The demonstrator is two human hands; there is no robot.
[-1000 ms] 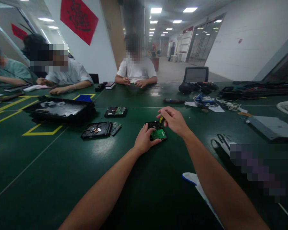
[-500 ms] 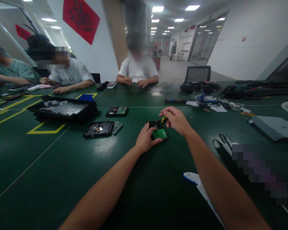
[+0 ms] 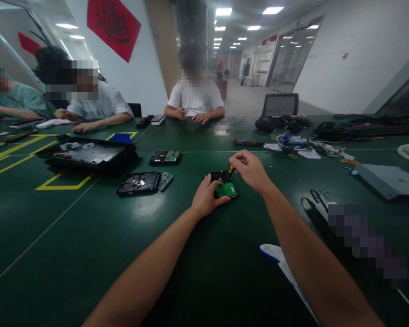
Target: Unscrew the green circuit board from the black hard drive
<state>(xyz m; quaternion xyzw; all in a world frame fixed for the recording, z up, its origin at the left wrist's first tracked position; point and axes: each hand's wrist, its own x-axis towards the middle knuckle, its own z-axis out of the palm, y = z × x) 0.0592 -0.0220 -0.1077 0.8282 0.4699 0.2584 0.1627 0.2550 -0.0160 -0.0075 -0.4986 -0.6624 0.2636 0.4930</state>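
A hard drive [image 3: 229, 190] with a green circuit board lies on the green table in front of me. My left hand [image 3: 206, 195] grips its left side, thumb along the near edge and fingers at the far side. Above the board, my right hand [image 3: 248, 169] pinches a yellow-and-black screwdriver [image 3: 231, 170], held steeply with its tip down at the drive. The exact spot where the tip touches is too small to make out. To the left lie another hard drive [image 3: 165, 157], an opened drive casing [image 3: 138, 183] and a loose circuit board [image 3: 166, 180].
A black tray [image 3: 88, 154] stands at the left. A dark-handled tool [image 3: 248, 142], a bundle of cables [image 3: 289, 141] and a grey metal box [image 3: 390, 179] lie to the right. A white glove [image 3: 276, 252] is beside my right forearm. A person [image 3: 195, 102] sits opposite; others sit at the left.
My right hand's fingers have curled in more closely around the screwdriver handle. The left hand and the hard drive stay in place; the view has shifted very slightly.
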